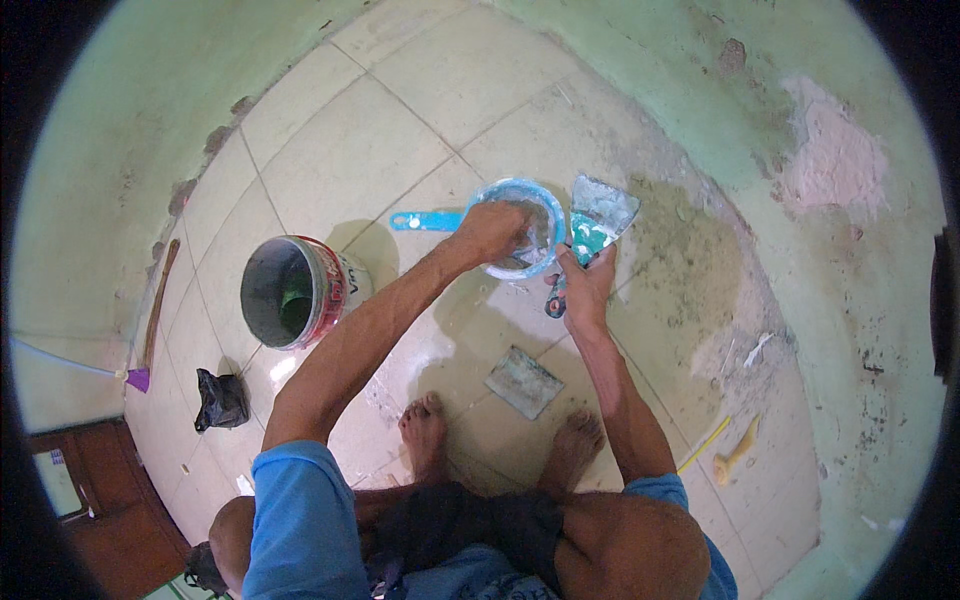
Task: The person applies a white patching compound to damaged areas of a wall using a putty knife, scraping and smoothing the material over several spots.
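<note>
My left hand reaches down into a round blue dipper with a whitish coating and what looks like water inside. Its fingers are mostly hidden there. The dipper's handle points left. Against the dipper's right side, my right hand is closed round the dark green handle of a putty knife, its wide, smeared blade pointing away from me. Whether that hand also bears the dipper, I cannot tell. Between my feet a flat grey, stained plate lies on the tiles.
Left of my arm stands an open bucket, something green inside. A black plastic bag and a wooden-handled brush lie farther left. Green walls meet the floor; the right one bears a pinkish patch. A yellowish tool lies by it.
</note>
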{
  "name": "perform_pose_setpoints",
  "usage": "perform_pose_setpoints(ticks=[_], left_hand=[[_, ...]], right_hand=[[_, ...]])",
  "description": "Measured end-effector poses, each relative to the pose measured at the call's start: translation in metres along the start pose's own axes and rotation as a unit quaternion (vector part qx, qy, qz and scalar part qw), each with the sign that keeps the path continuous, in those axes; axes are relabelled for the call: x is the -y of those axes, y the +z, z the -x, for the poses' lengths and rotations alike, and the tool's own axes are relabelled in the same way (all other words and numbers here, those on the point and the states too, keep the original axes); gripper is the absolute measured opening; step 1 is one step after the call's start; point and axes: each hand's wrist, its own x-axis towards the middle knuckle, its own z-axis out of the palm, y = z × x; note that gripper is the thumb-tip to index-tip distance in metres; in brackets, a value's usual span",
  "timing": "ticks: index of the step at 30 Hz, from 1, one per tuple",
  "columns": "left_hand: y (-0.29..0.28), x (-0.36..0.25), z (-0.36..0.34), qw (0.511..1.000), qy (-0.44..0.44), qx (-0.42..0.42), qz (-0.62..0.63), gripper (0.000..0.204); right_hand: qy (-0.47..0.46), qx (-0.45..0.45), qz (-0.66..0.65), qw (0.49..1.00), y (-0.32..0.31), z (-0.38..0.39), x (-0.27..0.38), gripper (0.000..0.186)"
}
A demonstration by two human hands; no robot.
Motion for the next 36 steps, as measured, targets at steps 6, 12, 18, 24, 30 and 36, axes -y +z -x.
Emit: perform_pose_setpoints(ticks=[6, 12, 18, 24, 30, 36], left_hand=[[-0.021, 0.008, -0.006, 0.998, -0.007, 0.05, 0.046, 0.028], [-0.047, 0.021, 0.005, 0.992, -0.018, -0.033, 0.121, 0.021], [-0.09, 0.02, 0.045, 0.953, -0.114, -0.104, 0.262, 0.021], [-0.089, -0.001, 0.068, 0.859, -0.039, -0.259, 0.441, 0.014], [-0.086, -0.054, 0.067, 0.836, 0.07, -0.335, 0.429, 0.023], [-0.078, -0.067, 0.065, 0.878, 0.2, -0.357, 0.248, 0.032]], right_hand=[[-0.006, -0.013, -0.008, 1.0, -0.003, -0.004, -0.006, 0.036], [0.009, 0.002, 0.016, 1.0, -0.007, -0.004, -0.001, 0.033], [-0.004, 0.071, 0.102, 0.992, -0.056, 0.021, 0.024, 0.028], [-0.133, 0.18, 0.36, 0.906, -0.087, 0.049, 0.056, 0.038], [-0.242, 0.168, 0.478, 0.827, -0.058, 0.051, 0.096, 0.055], [-0.299, 0.134, 0.384, 0.863, -0.041, 0.036, 0.104, 0.061]])
